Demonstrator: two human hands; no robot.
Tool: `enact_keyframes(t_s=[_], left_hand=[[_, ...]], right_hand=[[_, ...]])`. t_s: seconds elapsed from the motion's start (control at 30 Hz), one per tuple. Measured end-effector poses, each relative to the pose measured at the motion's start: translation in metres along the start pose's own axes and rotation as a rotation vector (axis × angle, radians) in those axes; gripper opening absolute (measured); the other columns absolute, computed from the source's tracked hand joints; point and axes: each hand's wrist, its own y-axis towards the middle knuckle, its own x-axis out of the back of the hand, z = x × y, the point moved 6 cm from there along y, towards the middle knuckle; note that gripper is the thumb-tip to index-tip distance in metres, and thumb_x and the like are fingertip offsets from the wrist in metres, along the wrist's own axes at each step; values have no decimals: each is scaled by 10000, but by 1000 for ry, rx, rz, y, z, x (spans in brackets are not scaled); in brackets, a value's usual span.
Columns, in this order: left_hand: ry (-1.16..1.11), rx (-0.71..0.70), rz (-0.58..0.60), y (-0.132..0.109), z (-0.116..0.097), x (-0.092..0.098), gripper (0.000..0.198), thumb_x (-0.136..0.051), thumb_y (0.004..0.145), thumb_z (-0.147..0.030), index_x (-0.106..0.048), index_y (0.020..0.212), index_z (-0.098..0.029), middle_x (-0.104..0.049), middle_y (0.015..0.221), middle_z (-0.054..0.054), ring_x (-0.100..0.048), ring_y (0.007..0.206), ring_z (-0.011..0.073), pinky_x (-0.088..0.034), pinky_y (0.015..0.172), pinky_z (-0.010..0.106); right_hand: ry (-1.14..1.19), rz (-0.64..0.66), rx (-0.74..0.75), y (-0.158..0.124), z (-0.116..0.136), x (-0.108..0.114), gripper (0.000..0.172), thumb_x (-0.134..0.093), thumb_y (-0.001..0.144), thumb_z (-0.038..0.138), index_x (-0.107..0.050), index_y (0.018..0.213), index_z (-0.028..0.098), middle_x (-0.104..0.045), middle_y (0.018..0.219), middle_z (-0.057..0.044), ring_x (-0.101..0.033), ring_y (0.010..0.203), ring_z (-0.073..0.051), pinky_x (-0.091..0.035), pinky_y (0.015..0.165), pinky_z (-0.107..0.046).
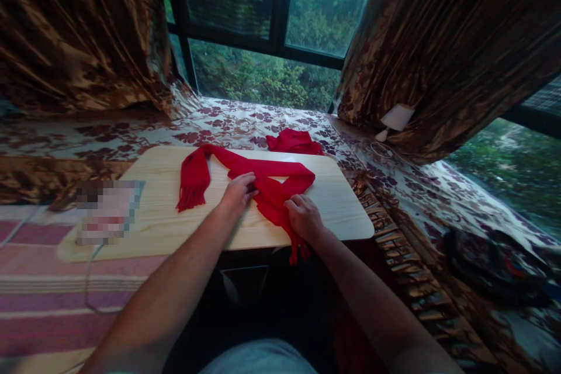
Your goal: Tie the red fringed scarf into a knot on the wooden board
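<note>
one view only, worn on the head, looks out from above the wearer's pale clothing (258,359) at the bottom edge and faces forward and down; the left forearm (175,280) and right forearm (372,298) run away from the lens, nearest to it, towards the left hand (239,193) and right hand (304,219) near the middle; the table (153,198) lies below, and the wide framing reaches past it to the window (333,17), which stands askew at the top
</note>
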Motion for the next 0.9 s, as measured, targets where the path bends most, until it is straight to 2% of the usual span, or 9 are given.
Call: enact_keyframes(t_s=[0.17, 0.3, 0.4, 0.57, 0.7, 0.8, 0.9], left_hand=[[-189, -129, -19, 3, -8, 17, 272, -607, 714, -207, -720, 962, -196, -711, 889, 59, -670, 795, 162, -534, 676, 266], [-268, -134, -36, 0, -11, 26, 237, -594, 714, -203, -717, 915, -182, -705, 861, 62, -648, 723, 150, -536, 632, 259], [-237, -163, -132, -3, -8, 28, 275, -598, 684, -164, -708, 935, -183, -696, 818, 49, -661, 726, 156, -542, 631, 257], [-74, -251, -246, -5, -3, 24, 503, -636, 676, -130, -676, 1174, -186, -702, 824, 36, -685, 762, 167, -571, 732, 299], [-74, -228, -211, 0, -1, 23, 565, -642, 688, -110, -651, 1250, -167, -712, 868, 47, -673, 724, 147, -565, 733, 284], [-111, -218, -163, 2, -3, 22, 619, -657, 680, -79, -632, 1293, -164, -727, 976, 71, -686, 783, 147, -561, 743, 261], [-148, -212, -147, 1, -6, 20, 687, -661, 688, -57, -595, 1364, -164, -727, 1066, 93, -695, 833, 157, -563, 752, 259]], right_hand=[[27, -16, -25, -1, -2, 1, 244, -524, 911, 74, -712, 988, 208, -648, 937, -76, -540, 903, -226, -426, 844, -337], [46, -25, -46, -2, -3, 2, 259, -525, 894, 68, -717, 1004, 203, -648, 935, -78, -551, 903, -226, -438, 851, -335], [60, -33, -58, -2, -3, 3, 277, -529, 883, 72, -728, 1015, 211, -657, 947, -79, -562, 908, -225, -447, 860, -333], [68, -67, -65, -4, -5, 4, 368, -533, 859, 52, -751, 1110, 209, -690, 1033, -91, -600, 949, -215, -450, 874, -333], [77, -101, -57, -6, -6, 5, 436, -543, 832, 33, -751, 1164, 223, -713, 1167, -86, -630, 1042, -207, -430, 936, -359], [78, -113, -41, -6, -6, 6, 394, -589, 800, 58, -776, 1097, 238, -735, 1145, -67, -622, 1045, -231, -430, 967, -400], [115, -139, -15, -5, -5, 7, 371, -616, 754, 59, -784, 1035, 232, -738, 1183, -58, -577, 1167, -266, -421, 1035, -432]])
